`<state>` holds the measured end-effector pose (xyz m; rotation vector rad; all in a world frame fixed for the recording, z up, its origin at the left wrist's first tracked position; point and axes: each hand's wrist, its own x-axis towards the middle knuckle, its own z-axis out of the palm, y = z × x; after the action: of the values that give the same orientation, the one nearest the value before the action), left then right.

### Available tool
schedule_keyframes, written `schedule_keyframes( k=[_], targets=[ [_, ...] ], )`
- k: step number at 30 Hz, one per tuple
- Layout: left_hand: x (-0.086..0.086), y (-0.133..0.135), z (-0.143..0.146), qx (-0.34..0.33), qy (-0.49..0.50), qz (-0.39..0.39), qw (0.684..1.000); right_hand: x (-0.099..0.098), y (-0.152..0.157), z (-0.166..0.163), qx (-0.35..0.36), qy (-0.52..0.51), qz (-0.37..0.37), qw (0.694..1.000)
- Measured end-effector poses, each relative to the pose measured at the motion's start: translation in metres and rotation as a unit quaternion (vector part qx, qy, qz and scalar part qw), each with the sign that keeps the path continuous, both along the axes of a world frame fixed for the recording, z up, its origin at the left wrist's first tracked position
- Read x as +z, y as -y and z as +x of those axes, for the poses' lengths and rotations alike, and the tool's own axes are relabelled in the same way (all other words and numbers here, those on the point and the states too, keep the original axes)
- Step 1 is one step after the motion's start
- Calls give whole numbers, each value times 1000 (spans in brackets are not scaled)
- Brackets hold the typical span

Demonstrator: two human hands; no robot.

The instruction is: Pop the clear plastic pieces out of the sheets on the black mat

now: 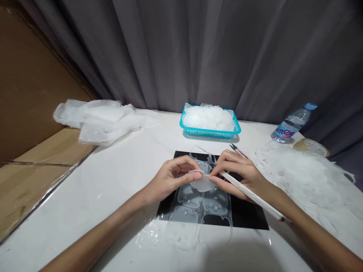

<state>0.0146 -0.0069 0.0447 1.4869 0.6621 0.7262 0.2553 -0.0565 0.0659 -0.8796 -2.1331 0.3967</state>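
Observation:
My left hand pinches the edge of a small, thin, translucent plastic piece between thumb and fingers. The thumb and forefinger of my right hand grip its other edge. Across that same hand runs a slim white stick, whose kind I cannot make out. Just beyond the right knuckles show the dark tips and pink handle of small snips, partly hidden by the hand. Under both hands lies a clear moulded plastic sheet with several rounded panels, partly over a black mat.
A blue basket heaped with translucent pieces stands at the back. A water bottle stands at back right, behind a pile of clear plastic scraps. White plastic bags lie at back left, near cardboard. A grey curtain hangs behind.

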Motion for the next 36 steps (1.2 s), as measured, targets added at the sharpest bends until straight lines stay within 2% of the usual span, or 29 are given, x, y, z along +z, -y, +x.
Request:
schedule_keyframes(
  k=[22, 25, 28, 31, 36],
  targets=[
    [5, 5, 0, -65, 13, -36, 997, 13, 12, -4, -7, 8, 53, 999],
    [5, 5, 2, -51, 3, -80, 995, 7, 6, -2, -28, 1, 39, 999],
    [3, 5, 5, -29, 5, -165, 986, 0, -1, 2, -103, 18, 30, 994],
    [-2, 4, 7, -11, 36, -228, 973, -5, -7, 7, -166, 56, 57, 983],
    [-9, 0, 9, 19, 77, -282, 956, -17, -6, 14, -178, 117, 44, 976]
  ],
)
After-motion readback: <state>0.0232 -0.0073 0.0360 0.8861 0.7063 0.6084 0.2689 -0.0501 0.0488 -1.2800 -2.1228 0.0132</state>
